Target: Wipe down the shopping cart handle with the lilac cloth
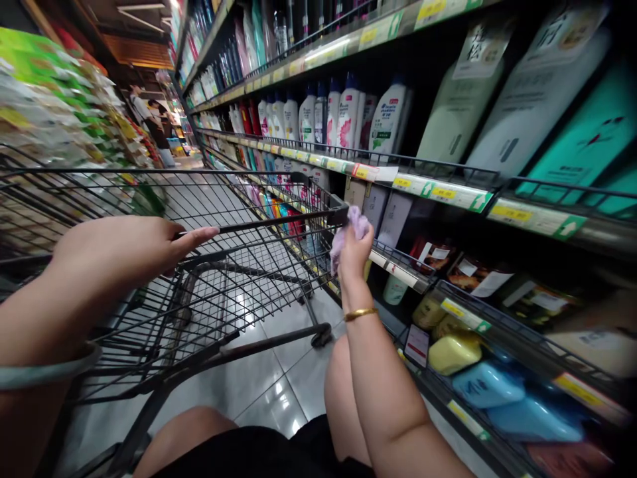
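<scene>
My left hand [119,245] is closed over the top rail of a black wire shopping cart [239,285], its thumb lying along the rail. A pale bangle is on that wrist. My right hand [356,249] grips a crumpled light purple cloth [340,244] at the cart's right corner, close to the shelf edge. A gold bracelet circles the right wrist. The cart's basket shows grey floor through its wires. Whether the cloth touches the cart's corner cannot be made out.
Shelves of shampoo bottles [348,119] line the right side, with price labels along their edges. A phone [417,345] leans by the lowest shelf, near yellow and blue packs. Bagged goods [50,113] are stacked at left. People [152,119] stand far down the aisle.
</scene>
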Demonstrator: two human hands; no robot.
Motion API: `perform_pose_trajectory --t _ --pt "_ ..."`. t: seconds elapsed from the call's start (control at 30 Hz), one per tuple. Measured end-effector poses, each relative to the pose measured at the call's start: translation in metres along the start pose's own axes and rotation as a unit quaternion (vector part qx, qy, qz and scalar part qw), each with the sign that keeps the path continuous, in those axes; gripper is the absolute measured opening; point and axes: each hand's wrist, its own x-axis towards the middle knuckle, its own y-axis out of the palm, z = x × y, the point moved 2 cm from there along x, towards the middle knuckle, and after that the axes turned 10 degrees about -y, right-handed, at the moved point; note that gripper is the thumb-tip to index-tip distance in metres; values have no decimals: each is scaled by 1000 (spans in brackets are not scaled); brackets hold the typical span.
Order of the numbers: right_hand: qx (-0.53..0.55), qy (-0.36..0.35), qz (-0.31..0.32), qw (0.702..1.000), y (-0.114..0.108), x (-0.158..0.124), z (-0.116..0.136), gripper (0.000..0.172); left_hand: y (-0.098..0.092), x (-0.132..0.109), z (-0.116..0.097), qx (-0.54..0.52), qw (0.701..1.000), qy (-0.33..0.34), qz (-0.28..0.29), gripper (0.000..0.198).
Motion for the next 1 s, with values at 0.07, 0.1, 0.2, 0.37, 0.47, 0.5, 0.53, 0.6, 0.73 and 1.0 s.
perform_pose_trajectory --t 0.07,0.1,0.2,0.37,0.47,0.5,0.53,0.6,0.73,1.0 --pt "-12 -32 -29 999 7 -9 19 43 2 3 1 -18 1000 7 -22 110" --pt "-27 -60 -35 997 11 -17 29 39 3 5 2 -29 999 8 -27 110" --pt "-79 -159 23 984 25 -47 55 26 7 11 3 -62 998 18 -26 102" --pt "-97 -231 183 951 26 -60 55 27 8 15 5 -80 995 25 -45 102" --pt "-100 -147 77 981 20 -43 41 27 5 12 3 -79 996 13 -43 99" --pt "-99 -119 42 987 21 -43 39 27 4 12 2 -76 996 11 -40 98" --pt "-94 -104 32 990 25 -46 40 27 3 11 1 -73 997 8 -32 96" --pt "-80 -121 85 986 37 -65 47 28 2 12 -1 -64 998 4 -20 93" --pt "-33 -204 249 946 57 -108 66 26 5 16 -1 -47 999 16 -21 97" --pt "-38 -33 -14 999 24 -34 20 30 0 19 -2 -6 1000 10 6 109"
